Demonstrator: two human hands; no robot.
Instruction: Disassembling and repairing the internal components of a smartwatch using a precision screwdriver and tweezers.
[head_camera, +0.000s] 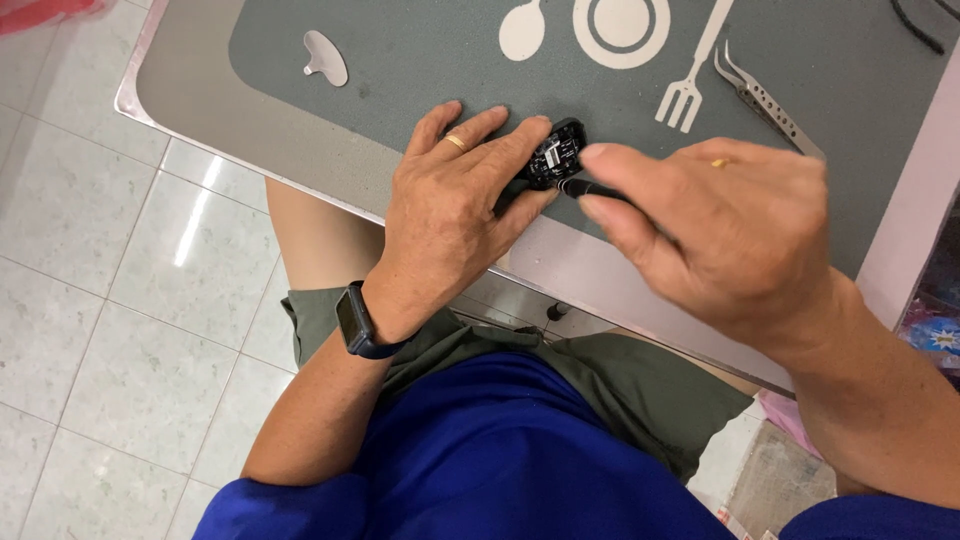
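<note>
My left hand (450, 200) rests on the grey mat (400, 60) and pins a small black device (557, 155) with an exposed circuit board between its fingers. My right hand (720, 225) pinches a thin black tool (590, 188) between thumb and forefinger, its tip touching the device's lower right edge. Both hands wear a gold ring, and a dark smartwatch (355, 320) sits on my left wrist. Most of the tool is hidden inside my right hand.
Metal tweezers (765, 100) lie on the mat at upper right. A small white flat piece (325, 57) lies at upper left. White cutlery and plate symbols (620, 30) are printed on the mat. The table's metal edge (250, 160) runs diagonally above a tiled floor (100, 300).
</note>
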